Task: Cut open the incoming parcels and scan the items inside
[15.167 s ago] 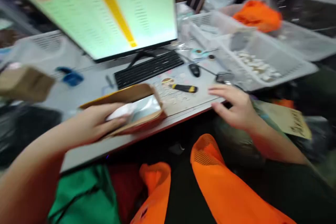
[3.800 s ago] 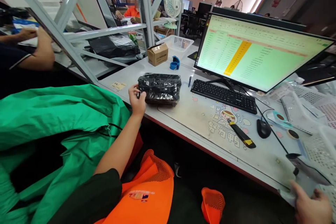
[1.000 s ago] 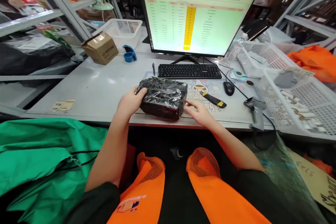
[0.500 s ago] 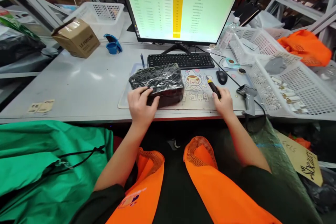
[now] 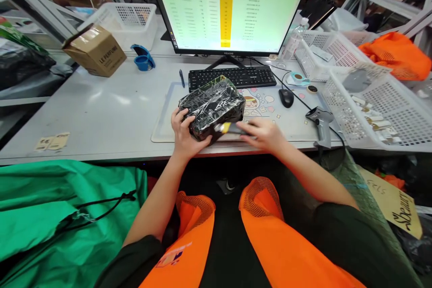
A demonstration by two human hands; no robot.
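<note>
A package wrapped in shiny black plastic [image 5: 216, 101] sits on the desk mat [image 5: 165, 121], turned at an angle in front of the keyboard. My left hand [image 5: 186, 132] grips its near left corner, thumb along the front and fingers over the top. In my right hand [image 5: 265, 134] is a black and yellow utility knife [image 5: 232, 128], slightly blurred. Its tip points left at the front face of the package; whether the blade touches the plastic I cannot tell.
Behind the package stand a keyboard [image 5: 239, 76] and a monitor [image 5: 232, 9]. On the right are a mouse [image 5: 286, 97], a barcode scanner [image 5: 322, 126] and white baskets [image 5: 405, 121]. A cardboard box [image 5: 97, 51] and a blue tape holder [image 5: 143, 59] stand at left. Green fabric [image 5: 84, 216] hangs below the desk's edge.
My right hand has brought the utility knife left, from beside the mouse to the package front. The package has turned and shifted slightly right, my left hand moving with it.
</note>
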